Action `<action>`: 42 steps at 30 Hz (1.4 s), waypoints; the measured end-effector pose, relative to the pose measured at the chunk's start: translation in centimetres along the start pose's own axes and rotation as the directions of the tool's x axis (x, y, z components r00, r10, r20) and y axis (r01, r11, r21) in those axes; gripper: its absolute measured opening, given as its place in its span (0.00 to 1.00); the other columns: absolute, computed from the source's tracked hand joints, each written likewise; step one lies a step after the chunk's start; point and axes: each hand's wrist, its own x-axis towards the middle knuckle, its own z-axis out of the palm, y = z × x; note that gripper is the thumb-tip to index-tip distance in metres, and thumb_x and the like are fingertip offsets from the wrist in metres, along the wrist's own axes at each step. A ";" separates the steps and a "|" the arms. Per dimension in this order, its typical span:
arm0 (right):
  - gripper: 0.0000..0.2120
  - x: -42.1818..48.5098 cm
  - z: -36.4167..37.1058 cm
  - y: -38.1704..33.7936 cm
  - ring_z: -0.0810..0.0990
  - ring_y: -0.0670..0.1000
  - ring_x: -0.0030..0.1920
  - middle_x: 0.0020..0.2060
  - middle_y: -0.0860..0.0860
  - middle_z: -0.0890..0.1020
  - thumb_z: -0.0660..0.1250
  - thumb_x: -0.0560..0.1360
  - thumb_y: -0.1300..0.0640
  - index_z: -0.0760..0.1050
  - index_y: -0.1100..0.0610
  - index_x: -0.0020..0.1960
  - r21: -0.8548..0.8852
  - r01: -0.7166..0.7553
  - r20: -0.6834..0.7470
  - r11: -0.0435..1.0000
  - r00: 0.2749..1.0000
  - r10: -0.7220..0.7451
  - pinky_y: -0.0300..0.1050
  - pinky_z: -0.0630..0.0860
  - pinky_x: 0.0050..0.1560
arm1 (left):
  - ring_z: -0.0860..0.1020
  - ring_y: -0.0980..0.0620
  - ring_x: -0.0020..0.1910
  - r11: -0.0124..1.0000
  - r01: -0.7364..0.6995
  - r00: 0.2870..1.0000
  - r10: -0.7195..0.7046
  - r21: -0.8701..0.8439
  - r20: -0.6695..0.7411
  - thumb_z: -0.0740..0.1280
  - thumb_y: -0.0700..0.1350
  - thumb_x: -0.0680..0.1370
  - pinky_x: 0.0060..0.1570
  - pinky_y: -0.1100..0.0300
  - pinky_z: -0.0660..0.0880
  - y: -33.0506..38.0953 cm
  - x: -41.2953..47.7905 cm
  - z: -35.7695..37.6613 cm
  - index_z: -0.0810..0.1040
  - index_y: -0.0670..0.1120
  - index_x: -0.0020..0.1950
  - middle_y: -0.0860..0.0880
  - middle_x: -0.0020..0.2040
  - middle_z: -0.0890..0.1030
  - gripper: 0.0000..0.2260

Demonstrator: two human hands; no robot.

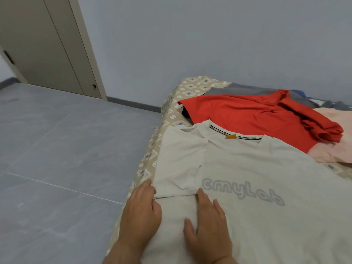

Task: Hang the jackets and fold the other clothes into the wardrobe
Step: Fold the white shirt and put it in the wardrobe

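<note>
Left hand point(142, 212) pinches the folded side edge of the cream T-shirt point(257, 168), likely keeping the tucked sleeve in place. Right hand point(207, 223) lies flat, fingers straight, pressing the crease. The shirt lies spread on the bed point(190, 90), 1 red garment point(247, 115) beyond.

Cream T-shirt point(257, 168), red shirt point(247, 115), perhaps peach garment point(333, 149), diamond-patterned sheet point(190, 88)

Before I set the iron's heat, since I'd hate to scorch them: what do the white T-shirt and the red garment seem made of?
White T-shirt: likely cotton knit, matte; soft creases, no sheen. Red garment: thinner, smooth jersey-like knit; fine rippled folds. Possibly a synthetic blend, uncertain.
</note>
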 end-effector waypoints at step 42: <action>0.20 3.5 -2.1 0.0 0.64 0.58 0.75 0.75 0.57 0.67 0.56 0.80 0.54 0.73 0.49 0.70 0.023 -0.092 0.145 0.996 0.986 0.087 0.56 0.60 0.73 | 0.74 0.49 0.68 0.999 -0.033 0.992 0.028 0.040 0.122 0.59 0.56 0.78 0.64 0.55 0.70 -0.3 0.4 0.2 0.84 0.48 0.57 0.48 0.68 0.77 0.19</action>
